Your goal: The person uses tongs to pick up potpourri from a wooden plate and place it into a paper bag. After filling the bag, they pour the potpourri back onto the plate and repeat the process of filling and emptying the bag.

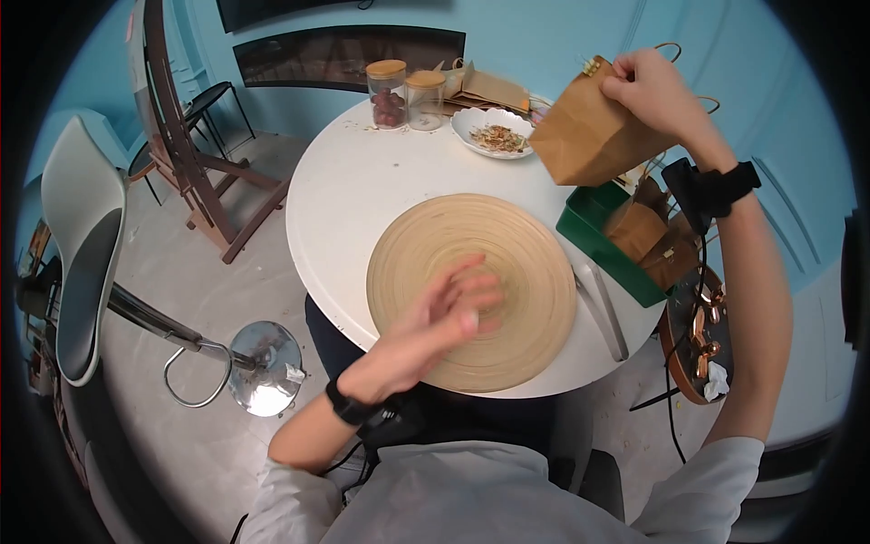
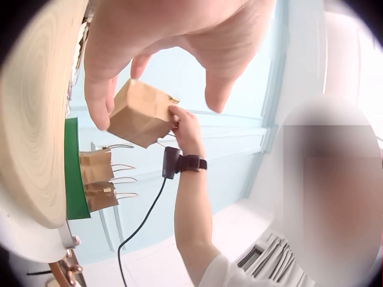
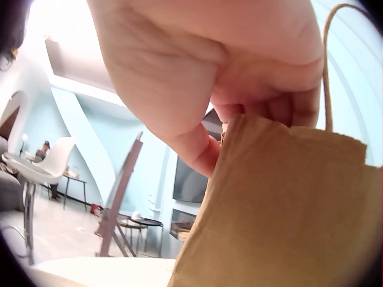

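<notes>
A small brown paper bag [image 1: 589, 131] with cord handles hangs tilted from my right hand [image 1: 657, 91], which pinches its top edge beside a small yellowish clip. In the right wrist view thumb and fingers grip the rim of the bag [image 3: 287, 209]. My left hand [image 1: 444, 313], slightly blurred, is over the round woven placemat [image 1: 408, 245], its fingers spread and holding nothing. The left wrist view shows the same loose fingers [image 2: 99, 89] with a gap between them and the thumb. Below the lifted bag, a green bin [image 1: 580, 218] holds more small paper bags [image 1: 666, 258].
Metal tongs [image 1: 612, 317] lie right of the placemat. A scalloped white bowl [image 1: 462, 122] with dry shreds, a jar of dark red round pieces [image 1: 388, 100] and another wooden-lidded jar [image 1: 424, 104] stand at the back. A copper-coloured rack [image 1: 698, 335] is beyond the table's right edge.
</notes>
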### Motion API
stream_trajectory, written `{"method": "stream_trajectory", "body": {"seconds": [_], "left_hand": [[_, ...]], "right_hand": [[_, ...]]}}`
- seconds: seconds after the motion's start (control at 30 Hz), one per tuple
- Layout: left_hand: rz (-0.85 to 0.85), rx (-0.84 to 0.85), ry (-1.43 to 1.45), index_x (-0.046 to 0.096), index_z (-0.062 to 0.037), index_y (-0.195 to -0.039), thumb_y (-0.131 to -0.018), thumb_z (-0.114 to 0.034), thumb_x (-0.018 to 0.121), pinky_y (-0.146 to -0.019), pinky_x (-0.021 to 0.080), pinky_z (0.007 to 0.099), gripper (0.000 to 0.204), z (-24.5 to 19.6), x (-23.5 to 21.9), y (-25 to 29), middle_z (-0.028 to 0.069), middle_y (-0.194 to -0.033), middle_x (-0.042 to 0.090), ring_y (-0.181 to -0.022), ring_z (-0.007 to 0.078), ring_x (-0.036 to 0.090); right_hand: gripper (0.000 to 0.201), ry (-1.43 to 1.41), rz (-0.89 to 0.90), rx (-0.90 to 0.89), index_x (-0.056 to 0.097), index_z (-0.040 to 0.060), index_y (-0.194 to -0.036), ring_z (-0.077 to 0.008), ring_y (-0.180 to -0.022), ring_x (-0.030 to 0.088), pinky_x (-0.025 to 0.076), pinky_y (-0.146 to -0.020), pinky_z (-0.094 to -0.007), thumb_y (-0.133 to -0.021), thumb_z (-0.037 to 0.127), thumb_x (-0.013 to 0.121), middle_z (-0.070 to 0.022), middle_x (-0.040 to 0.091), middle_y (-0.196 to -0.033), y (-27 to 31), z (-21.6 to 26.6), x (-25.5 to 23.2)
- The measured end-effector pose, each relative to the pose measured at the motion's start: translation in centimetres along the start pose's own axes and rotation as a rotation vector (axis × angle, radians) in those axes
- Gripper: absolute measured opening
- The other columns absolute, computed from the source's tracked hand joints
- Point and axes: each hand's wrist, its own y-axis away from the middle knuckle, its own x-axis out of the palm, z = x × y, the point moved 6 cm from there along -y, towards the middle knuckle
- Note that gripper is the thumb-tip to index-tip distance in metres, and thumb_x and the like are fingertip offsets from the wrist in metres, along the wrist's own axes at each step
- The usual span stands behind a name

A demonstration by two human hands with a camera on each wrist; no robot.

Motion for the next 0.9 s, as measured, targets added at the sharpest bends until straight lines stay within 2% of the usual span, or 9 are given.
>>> {"method": "stream_trajectory", "body": {"seconds": [0.07, 0.17, 0.23, 0.3, 0.43, 0.5, 0.7, 0.83, 0.9], "left_hand": [[-0.033, 0.011, 0.128, 0.022, -0.0082, -0.153, -0.086, -0.051, 0.071, -0.110, 0.036, 0.0497, 0.093, 0.2, -0.6, -2.5, 0.0166, -0.148, 0.036, -0.136, 0.0281, 0.037], [-0.111, 0.002, 0.315, 0.020, -0.0120, -0.154, -0.080, -0.065, 0.068, -0.112, 0.029, 0.0592, 0.103, -0.1, -2.6, -4.4, 0.0168, -0.151, 0.029, -0.142, 0.0322, 0.025], [0.095, 0.073, 0.513, 0.013, -0.0218, -0.156, -0.080, -0.072, 0.062, -0.113, 0.014, 0.0691, 0.104, -1.2, -2.7, -5.0, 0.0144, -0.156, 0.013, -0.147, 0.0339, 0.010], [0.111, 0.080, 0.498, 0.016, -0.0214, -0.155, -0.078, -0.076, 0.060, -0.113, 0.015, 0.0686, 0.104, -1.7, -3.1, -4.3, 0.0137, -0.154, 0.018, -0.145, 0.0336, 0.015], [0.007, 0.150, 0.398, 0.023, -0.0193, -0.153, -0.081, -0.073, 0.060, -0.112, 0.019, 0.0672, 0.097, -2.4, -4.7, -2.8, 0.0093, -0.154, 0.025, -0.143, 0.0317, 0.021], [-0.202, 0.197, 0.266, 0.023, -0.0171, -0.154, -0.083, -0.076, 0.052, -0.112, 0.025, 0.0639, 0.097, -2.9, -6.3, -2.4, 0.0139, -0.156, 0.025, -0.144, 0.0330, 0.023], [-0.058, 0.123, 0.308, 0.023, -0.0152, -0.154, -0.092, -0.070, 0.037, -0.114, 0.027, 0.0609, 0.084, -3.7, -7.9, -1.7, 0.0155, -0.155, 0.030, -0.142, 0.0373, 0.031], [0.006, 0.082, 0.327, 0.019, -0.0123, -0.154, -0.096, -0.064, 0.037, -0.114, 0.029, 0.0601, 0.080, -3.8, -8.7, -0.8, 0.0161, -0.156, 0.030, -0.142, 0.0376, 0.033], [0.011, 0.055, 0.284, 0.020, -0.0125, -0.154, -0.096, -0.062, 0.038, -0.113, 0.031, 0.0599, 0.078, -4.1, -9.3, -0.7, 0.0160, -0.155, 0.030, -0.142, 0.0373, 0.033]], "right_hand": [[0.029, -0.231, -0.013, 0.006, 0.046, -0.0003, -0.065, -0.0222, -0.051, 0.047, 0.041, -0.053, -0.0361, -0.077, 0.021, 0.062, -0.0121, 0.048, -0.056, 0.2, 2.6, -0.8], [0.029, -0.528, 0.039, 0.036, 0.050, -0.0004, -0.064, -0.0146, -0.053, 0.043, 0.040, -0.051, -0.0324, -0.079, 0.023, 0.061, -0.0072, 0.046, -0.056, 1.5, 8.4, -0.9], [0.029, -0.558, 0.036, 0.003, 0.052, -0.0011, -0.065, -0.0140, -0.054, 0.046, 0.041, -0.051, -0.0332, -0.079, 0.023, 0.061, -0.0062, 0.047, -0.056, 2.3, 10.5, -0.8], [0.028, -0.641, 0.102, -0.041, 0.057, 0.0003, -0.068, -0.0077, -0.056, 0.045, 0.038, -0.051, -0.0281, -0.083, 0.024, 0.061, 0.0015, 0.050, -0.061, 2.9, 12.3, 0.2], [0.027, -0.677, 0.171, -0.081, 0.059, -0.0020, -0.073, -0.0079, -0.060, 0.048, 0.040, -0.054, -0.0276, -0.085, 0.022, 0.060, -0.0004, 0.054, -0.065, 3.9, 14.1, 1.5], [0.030, -0.727, 0.159, -0.162, 0.057, -0.0052, -0.077, -0.0210, -0.055, 0.052, 0.045, -0.057, -0.0353, -0.086, 0.023, 0.058, -0.0120, 0.055, -0.060, 4.6, 14.9, 1.5], [0.027, -0.842, 0.519, -0.234, 0.062, -0.0049, -0.092, -0.0232, -0.071, 0.062, 0.048, -0.066, -0.0357, -0.094, 0.019, 0.050, -0.0166, 0.064, -0.079, 7.6, 15.3, 2.7], [0.037, -0.823, 0.438, -0.403, 0.060, -0.0064, -0.118, -0.0293, -0.095, 0.066, 0.051, -0.085, -0.0357, -0.093, 0.020, 0.053, -0.0183, 0.067, -0.107, 8.7, 14.0, 3.8], [0.042, -0.798, 0.531, -0.334, 0.056, -0.0058, -0.124, -0.0316, -0.099, 0.065, 0.050, -0.088, -0.0373, -0.091, 0.020, 0.057, -0.0200, 0.065, -0.113, 9.4, 13.4, 3.9]]}}
